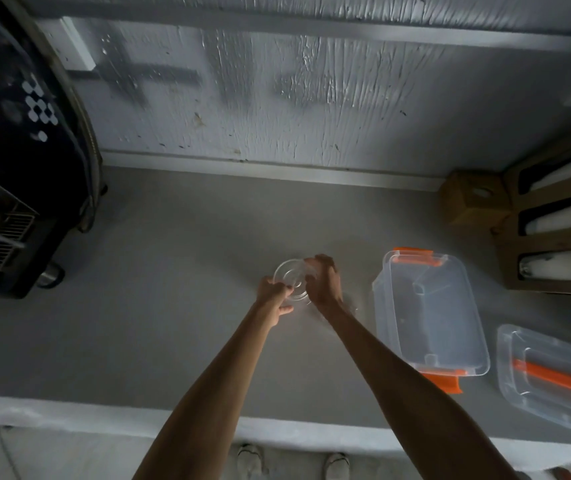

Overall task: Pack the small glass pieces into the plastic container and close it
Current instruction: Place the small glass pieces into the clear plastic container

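Observation:
A small round clear glass dish [289,276] sits at the middle of the grey counter [173,306]. My left hand [273,294] grips its near left rim. My right hand [322,280] curls over its right side and hides that edge. To the right stands the open clear plastic container [429,313] with orange latches at both ends, with no glass inside. Its clear lid [550,375] with an orange handle lies further right, near the counter's front edge.
A dark appliance with a wire grille [3,237] fills the left end of the counter. At the back right stand a brown cardboard box [467,202] and a wooden rack [561,237] holding white rolls. A rough painted wall [277,98] rises behind.

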Demonstrator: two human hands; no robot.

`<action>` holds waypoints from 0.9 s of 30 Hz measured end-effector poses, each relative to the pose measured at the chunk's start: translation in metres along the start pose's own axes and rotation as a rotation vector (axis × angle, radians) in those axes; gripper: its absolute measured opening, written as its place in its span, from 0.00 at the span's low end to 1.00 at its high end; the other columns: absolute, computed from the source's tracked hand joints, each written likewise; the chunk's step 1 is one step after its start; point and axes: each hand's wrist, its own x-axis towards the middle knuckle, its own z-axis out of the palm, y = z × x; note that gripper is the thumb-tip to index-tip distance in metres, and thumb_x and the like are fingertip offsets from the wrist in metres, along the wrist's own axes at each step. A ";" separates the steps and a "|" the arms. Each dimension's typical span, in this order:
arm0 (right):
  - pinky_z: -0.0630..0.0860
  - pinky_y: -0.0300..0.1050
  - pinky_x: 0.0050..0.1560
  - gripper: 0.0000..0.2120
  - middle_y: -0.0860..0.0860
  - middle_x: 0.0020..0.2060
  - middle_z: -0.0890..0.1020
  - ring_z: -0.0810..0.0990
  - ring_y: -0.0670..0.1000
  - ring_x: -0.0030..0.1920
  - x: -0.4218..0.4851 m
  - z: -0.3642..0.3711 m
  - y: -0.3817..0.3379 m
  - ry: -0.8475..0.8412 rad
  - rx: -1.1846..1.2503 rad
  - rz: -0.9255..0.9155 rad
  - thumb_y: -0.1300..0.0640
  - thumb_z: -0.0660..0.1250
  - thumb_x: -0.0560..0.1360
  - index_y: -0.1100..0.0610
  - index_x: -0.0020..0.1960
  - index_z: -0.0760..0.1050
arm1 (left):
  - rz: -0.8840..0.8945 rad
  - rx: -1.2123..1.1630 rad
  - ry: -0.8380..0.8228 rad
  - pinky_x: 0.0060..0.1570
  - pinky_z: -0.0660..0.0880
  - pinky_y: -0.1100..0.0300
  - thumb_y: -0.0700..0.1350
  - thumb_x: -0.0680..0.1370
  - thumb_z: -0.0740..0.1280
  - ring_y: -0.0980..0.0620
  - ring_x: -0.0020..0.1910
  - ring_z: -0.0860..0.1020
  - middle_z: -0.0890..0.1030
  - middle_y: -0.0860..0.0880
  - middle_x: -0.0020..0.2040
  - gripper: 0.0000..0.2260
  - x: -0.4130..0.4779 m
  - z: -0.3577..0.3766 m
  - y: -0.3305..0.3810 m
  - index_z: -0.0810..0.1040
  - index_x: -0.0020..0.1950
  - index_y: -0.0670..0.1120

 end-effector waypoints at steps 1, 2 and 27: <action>0.69 0.43 0.64 0.21 0.59 0.66 0.76 0.74 0.59 0.66 -0.004 0.002 -0.001 -0.011 -0.017 -0.026 0.70 0.64 0.69 0.61 0.61 0.80 | 0.006 0.007 0.017 0.59 0.75 0.38 0.30 0.75 0.64 0.44 0.58 0.73 0.73 0.42 0.61 0.19 0.000 -0.002 -0.001 0.68 0.65 0.40; 0.68 0.43 0.65 0.22 0.59 0.66 0.75 0.73 0.59 0.67 -0.007 0.004 -0.002 -0.024 -0.035 -0.049 0.70 0.64 0.70 0.61 0.62 0.80 | 0.011 0.014 0.030 0.59 0.75 0.40 0.29 0.74 0.63 0.45 0.56 0.73 0.73 0.43 0.58 0.19 0.000 -0.003 -0.002 0.69 0.64 0.40; 0.71 0.43 0.68 0.25 0.50 0.67 0.77 0.74 0.46 0.67 -0.170 -0.004 0.005 -0.066 0.486 0.081 0.69 0.65 0.75 0.57 0.71 0.72 | 0.624 0.431 0.027 0.61 0.69 0.59 0.33 0.67 0.64 0.48 0.61 0.72 0.72 0.45 0.62 0.26 -0.131 -0.058 -0.078 0.69 0.65 0.40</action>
